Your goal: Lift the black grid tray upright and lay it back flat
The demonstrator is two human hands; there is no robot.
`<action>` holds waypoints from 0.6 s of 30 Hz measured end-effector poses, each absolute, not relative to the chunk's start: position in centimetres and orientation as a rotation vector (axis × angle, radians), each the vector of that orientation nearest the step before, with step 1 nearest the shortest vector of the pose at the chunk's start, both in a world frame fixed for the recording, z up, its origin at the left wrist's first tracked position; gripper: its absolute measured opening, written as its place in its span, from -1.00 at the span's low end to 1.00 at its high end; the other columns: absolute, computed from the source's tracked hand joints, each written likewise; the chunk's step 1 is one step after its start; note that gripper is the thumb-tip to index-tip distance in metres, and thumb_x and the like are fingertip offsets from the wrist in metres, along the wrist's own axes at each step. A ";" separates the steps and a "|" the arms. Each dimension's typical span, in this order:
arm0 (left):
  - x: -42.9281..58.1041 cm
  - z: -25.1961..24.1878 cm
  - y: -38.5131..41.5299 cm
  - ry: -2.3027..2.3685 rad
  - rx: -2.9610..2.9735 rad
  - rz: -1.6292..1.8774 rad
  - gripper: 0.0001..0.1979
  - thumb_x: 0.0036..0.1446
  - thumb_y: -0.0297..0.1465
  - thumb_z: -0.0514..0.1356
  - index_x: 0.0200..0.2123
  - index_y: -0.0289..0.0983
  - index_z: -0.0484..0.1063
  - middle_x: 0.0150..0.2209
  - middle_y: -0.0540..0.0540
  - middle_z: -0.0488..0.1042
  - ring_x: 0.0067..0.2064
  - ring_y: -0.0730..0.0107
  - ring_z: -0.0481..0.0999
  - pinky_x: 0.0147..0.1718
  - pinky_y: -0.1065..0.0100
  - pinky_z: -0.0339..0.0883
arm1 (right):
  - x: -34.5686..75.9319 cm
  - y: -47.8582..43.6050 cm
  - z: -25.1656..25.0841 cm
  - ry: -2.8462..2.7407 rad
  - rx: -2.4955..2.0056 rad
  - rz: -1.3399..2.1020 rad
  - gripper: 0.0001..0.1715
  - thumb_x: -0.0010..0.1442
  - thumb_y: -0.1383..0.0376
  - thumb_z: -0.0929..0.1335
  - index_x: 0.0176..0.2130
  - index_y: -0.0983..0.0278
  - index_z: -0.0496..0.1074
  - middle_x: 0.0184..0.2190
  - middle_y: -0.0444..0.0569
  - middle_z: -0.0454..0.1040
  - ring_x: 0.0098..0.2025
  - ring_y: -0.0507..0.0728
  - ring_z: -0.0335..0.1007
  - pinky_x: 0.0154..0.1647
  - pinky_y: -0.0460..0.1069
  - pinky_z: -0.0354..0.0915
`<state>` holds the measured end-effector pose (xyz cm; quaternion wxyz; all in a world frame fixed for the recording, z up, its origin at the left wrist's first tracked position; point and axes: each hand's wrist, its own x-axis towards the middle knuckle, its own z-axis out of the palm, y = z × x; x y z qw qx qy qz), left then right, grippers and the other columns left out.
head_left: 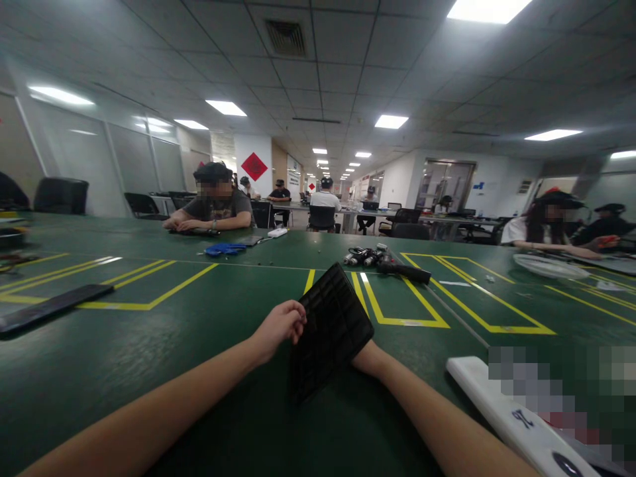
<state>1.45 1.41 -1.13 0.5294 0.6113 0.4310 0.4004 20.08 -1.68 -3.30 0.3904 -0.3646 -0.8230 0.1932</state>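
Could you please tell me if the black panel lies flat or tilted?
Tilted: the black panel slants, edges oblique, between left hand and right hand.

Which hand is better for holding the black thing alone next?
Probably the right hand: tucked behind the black panel, it seems to support it; the left hand is just at its edge.

I look through one head-worn camera, facing forward across the counter, left hand and right hand near, ceiling above.

black panel: ridged, plastic-looking | tabletop: smooth, glossy | white bar: smooth plastic
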 end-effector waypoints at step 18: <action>0.4 -1.3 1.9 1.110 2.352 0.663 -0.58 -0.07 -0.19 0.16 -0.15 -0.30 0.27 -0.31 -0.05 0.28 -0.32 0.39 0.29 -0.37 0.37 0.22 | 20.2 -0.2 -4.4 -2.161 -0.920 0.364 -0.47 0.12 0.33 0.24 0.11 0.31 0.18 0.14 0.08 0.19 0.17 0.15 0.07 0.20 0.13 -0.03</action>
